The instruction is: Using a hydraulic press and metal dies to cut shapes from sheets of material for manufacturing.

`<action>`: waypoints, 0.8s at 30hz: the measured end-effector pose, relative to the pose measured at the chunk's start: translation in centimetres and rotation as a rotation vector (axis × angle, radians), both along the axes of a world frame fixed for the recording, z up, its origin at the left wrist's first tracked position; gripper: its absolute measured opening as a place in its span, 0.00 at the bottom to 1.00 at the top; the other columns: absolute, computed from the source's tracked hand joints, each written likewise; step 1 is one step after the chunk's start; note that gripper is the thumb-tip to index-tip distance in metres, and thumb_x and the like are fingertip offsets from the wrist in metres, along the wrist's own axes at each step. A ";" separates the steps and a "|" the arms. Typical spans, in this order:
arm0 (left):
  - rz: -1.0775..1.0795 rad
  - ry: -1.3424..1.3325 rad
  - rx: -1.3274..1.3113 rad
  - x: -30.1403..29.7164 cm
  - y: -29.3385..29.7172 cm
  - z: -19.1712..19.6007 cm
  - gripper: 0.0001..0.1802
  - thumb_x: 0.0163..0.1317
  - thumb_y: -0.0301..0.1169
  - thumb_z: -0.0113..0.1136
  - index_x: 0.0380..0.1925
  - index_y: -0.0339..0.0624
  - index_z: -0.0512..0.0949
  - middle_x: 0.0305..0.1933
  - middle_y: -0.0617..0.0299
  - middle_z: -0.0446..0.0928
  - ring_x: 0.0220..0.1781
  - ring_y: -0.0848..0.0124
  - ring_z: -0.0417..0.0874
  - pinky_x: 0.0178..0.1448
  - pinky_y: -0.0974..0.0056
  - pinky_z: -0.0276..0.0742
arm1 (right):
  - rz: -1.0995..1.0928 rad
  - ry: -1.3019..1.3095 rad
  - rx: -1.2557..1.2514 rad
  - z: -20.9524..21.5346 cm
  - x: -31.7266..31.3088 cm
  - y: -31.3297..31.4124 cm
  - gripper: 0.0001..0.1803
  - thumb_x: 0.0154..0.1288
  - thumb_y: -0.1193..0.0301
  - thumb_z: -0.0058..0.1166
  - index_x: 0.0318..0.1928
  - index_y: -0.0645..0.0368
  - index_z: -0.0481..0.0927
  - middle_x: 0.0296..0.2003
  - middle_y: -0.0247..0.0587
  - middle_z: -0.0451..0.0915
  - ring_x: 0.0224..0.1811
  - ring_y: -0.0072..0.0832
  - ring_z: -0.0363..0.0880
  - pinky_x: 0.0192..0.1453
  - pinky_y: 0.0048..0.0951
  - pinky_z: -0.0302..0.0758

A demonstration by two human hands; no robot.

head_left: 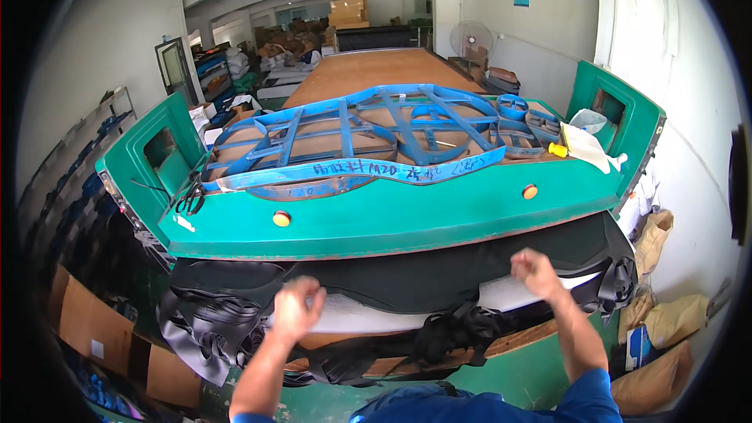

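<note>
Two bare hands work at the near edge of a big green metal press machine [407,219], both on a broad sheet of black flexible material [439,270] that lies flat under the machine's head and over a white slab [368,315]. The left hand [296,309], at about 7 o'clock in the view, is curled into a grip with the fingers bent down onto the sheet's front edge; whether they pinch it or only press on it cannot be told. The right hand [536,270], at about 5 o'clock, is closed in a loose fist on the same sheet farther right, and its fingertips are hidden behind the knuckles. The sheet spans between the two grips and runs past both.

The black material looks thin, matte and limp. Cut-out remnants of it hang as looping strips [207,325] off the front of the brown wooden bench [540,335] toward 8 o'clock, and more droop at 4 o'clock. On top of the machine lies a blue steel cutting die frame [352,137], flat, made of curved bands and straight struts, on a brown board. Two round yellow buttons [281,218] sit on the machine's green front lip.

The far side of the sheet is hidden under the machine head, and the fisheye rim darkens the corners.
</note>
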State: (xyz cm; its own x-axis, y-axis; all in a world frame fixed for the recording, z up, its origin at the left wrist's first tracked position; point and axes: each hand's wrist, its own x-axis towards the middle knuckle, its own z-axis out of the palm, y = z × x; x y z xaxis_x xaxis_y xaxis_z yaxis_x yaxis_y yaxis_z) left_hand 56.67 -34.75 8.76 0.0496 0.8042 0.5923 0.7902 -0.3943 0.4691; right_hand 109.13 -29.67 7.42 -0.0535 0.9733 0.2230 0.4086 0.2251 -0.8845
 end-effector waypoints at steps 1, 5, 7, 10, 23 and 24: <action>0.063 -0.015 -0.132 1.0 -3.0 -0.2 0.10 0.56 0.33 0.66 0.34 0.39 0.81 0.31 0.53 0.82 0.31 0.54 0.84 0.37 0.56 0.81 | -0.049 -0.139 0.057 -0.5 -1.2 -2.4 0.06 0.66 0.74 0.58 0.41 0.63 0.80 0.28 0.32 0.80 0.31 0.15 0.75 0.36 0.24 0.75; 0.035 -0.012 -0.110 3.4 -9.6 -3.2 0.10 0.56 0.32 0.67 0.33 0.37 0.82 0.30 0.52 0.82 0.32 0.55 0.84 0.38 0.56 0.81 | -0.103 -0.148 0.096 -4.7 -3.3 -9.3 0.05 0.66 0.74 0.59 0.39 0.64 0.82 0.26 0.40 0.82 0.26 0.23 0.80 0.33 0.27 0.78; 0.030 -0.012 -0.102 4.6 -11.2 -5.1 0.08 0.56 0.32 0.67 0.31 0.38 0.81 0.29 0.53 0.81 0.33 0.54 0.83 0.40 0.54 0.78 | -0.097 -0.278 0.173 -4.7 -5.2 -11.3 0.05 0.63 0.75 0.59 0.38 0.63 0.82 0.29 0.47 0.83 0.30 0.36 0.84 0.36 0.33 0.80; 0.057 0.082 0.019 5.9 -11.4 -6.9 0.07 0.55 0.33 0.65 0.27 0.42 0.80 0.28 0.55 0.79 0.33 0.53 0.81 0.43 0.52 0.73 | -0.126 -0.444 0.342 -4.5 -7.2 -12.4 0.05 0.60 0.76 0.58 0.36 0.62 0.82 0.33 0.51 0.82 0.37 0.51 0.82 0.42 0.42 0.79; 0.215 0.066 0.037 6.7 -11.0 -8.2 0.15 0.62 0.41 0.58 0.23 0.43 0.78 0.30 0.50 0.80 0.36 0.51 0.81 0.47 0.50 0.73 | -0.338 -0.491 0.545 -7.5 -7.6 -13.1 0.05 0.60 0.77 0.54 0.35 0.63 0.82 0.33 0.50 0.83 0.39 0.49 0.80 0.49 0.45 0.75; 0.216 0.063 0.031 6.5 -11.1 -8.2 0.16 0.63 0.42 0.57 0.24 0.42 0.78 0.31 0.49 0.80 0.37 0.50 0.81 0.47 0.49 0.73 | -0.323 -0.498 0.578 -7.6 -7.8 -12.9 0.05 0.61 0.78 0.53 0.35 0.64 0.82 0.31 0.51 0.82 0.36 0.48 0.81 0.48 0.44 0.76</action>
